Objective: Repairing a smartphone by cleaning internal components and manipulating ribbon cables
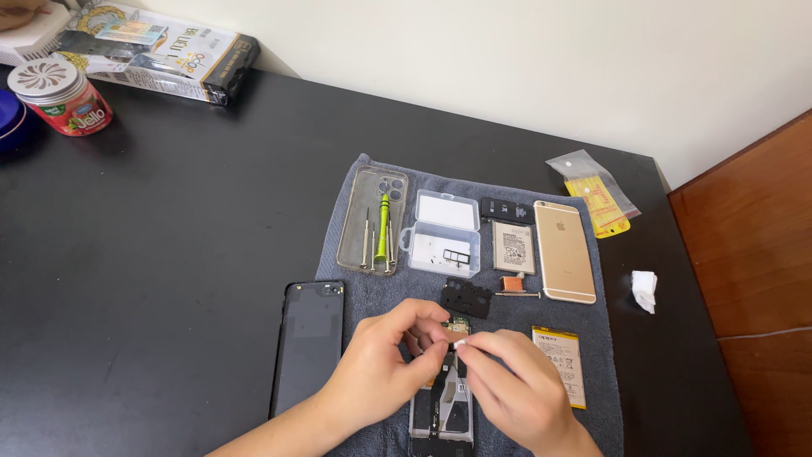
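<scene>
An opened phone body (441, 410) lies on a grey cloth (507, 330) at the near edge, its circuit board (458, 324) showing at the top. My left hand (381, 368) rests on the phone's upper left, fingers curled against the board. My right hand (516, 389) pinches a small white piece (460, 344) just over the board. The fingertips of both hands meet there and hide what lies under them.
On the cloth lie a black back cover (309, 343), a clear case (372, 220) holding a green screwdriver (382, 228), a clear parts box (441, 233), a black bracket (465, 298), two batteries (562, 360) and a gold phone (563, 250). A jar (61, 97) and boxes (161, 51) stand far left.
</scene>
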